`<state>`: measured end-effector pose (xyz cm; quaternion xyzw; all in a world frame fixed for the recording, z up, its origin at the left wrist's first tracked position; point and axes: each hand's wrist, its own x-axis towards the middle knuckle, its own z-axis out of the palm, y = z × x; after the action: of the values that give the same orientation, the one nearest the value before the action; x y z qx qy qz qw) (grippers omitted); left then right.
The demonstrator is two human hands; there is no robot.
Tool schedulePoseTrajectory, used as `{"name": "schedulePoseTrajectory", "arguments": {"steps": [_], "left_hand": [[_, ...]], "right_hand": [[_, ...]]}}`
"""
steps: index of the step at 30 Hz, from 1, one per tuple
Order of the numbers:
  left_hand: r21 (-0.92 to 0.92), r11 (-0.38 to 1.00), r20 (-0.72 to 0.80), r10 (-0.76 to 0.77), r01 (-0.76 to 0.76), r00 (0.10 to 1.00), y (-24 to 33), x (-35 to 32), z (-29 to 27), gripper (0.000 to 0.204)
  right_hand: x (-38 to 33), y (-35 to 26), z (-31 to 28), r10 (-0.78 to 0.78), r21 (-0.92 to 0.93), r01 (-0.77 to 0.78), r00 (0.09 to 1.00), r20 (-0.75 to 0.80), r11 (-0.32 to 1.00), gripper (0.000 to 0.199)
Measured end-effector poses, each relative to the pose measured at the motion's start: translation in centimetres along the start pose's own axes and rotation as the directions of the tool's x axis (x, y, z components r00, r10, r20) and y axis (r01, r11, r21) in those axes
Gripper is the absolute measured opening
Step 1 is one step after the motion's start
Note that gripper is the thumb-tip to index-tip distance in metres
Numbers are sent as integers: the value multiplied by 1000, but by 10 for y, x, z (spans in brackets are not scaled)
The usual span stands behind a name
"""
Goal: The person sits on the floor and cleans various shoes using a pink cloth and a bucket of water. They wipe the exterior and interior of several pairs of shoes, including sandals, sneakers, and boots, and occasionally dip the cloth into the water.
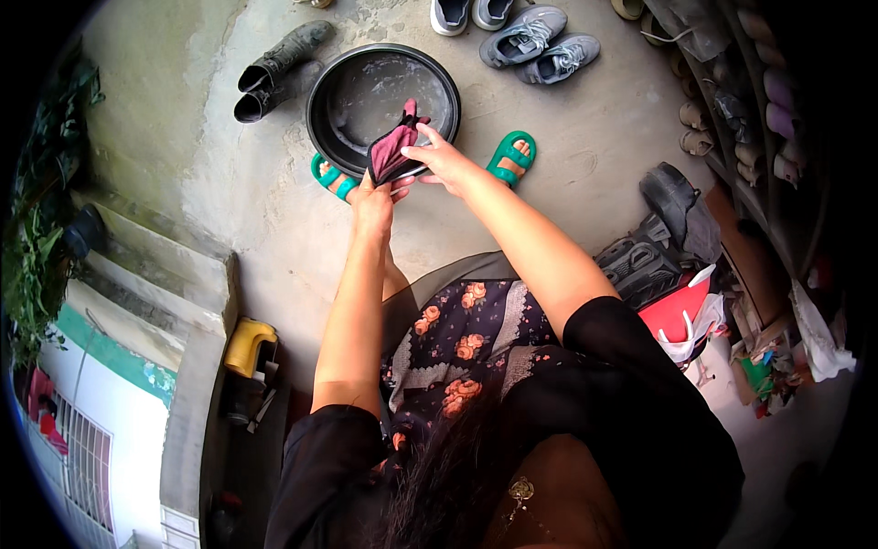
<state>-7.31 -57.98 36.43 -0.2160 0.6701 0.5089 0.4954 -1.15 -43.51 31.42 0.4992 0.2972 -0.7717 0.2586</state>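
Note:
My left hand point(373, 203) is closed around the lower end of a maroon cloth piece with black edging point(391, 154). The cloth sticks up and away from me, with a narrow end at the top; its exact kind is unclear. To its right, my right hand point(444, 163) has its fingers spread, and some fingertips come up to the cloth's edge. Both hands are over the near rim of a round black basin point(320, 128). The basin's bottom looks wet or marked with pale streaks.
Dark boots point(279, 73) lie left of the basin, and grey sneakers point(540, 46) sit beyond it to the right. My feet in green sandals point(510, 157) flank the basin. A shoe rack point(732, 110) lines the right side; concrete steps point(155, 265) rise at left.

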Motion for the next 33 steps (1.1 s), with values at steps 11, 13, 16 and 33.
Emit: {"name": "schedulePoseTrajectory", "arguments": {"steps": [11, 13, 16, 33], "left_hand": [[-70, 953, -173, -304, 296, 937, -100, 192, -86, 48], [-44, 964, -83, -264, 261, 961, -102, 214, -91, 55], [6, 953, -24, -304, 304, 952, -86, 236, -69, 65], [-29, 953, -71, -301, 300, 951, -80, 227, -52, 35]], "right_hand": [[213, 86, 2, -652, -807, 100, 649, -391, 583, 41], [239, 86, 10, -640, -808, 30, 629, -442, 588, 57], [293, 102, 6, -507, -794, -116, 712, -486, 597, 50], [226, 81, 33, -521, -668, 128, 736, -432, 733, 33]]}}
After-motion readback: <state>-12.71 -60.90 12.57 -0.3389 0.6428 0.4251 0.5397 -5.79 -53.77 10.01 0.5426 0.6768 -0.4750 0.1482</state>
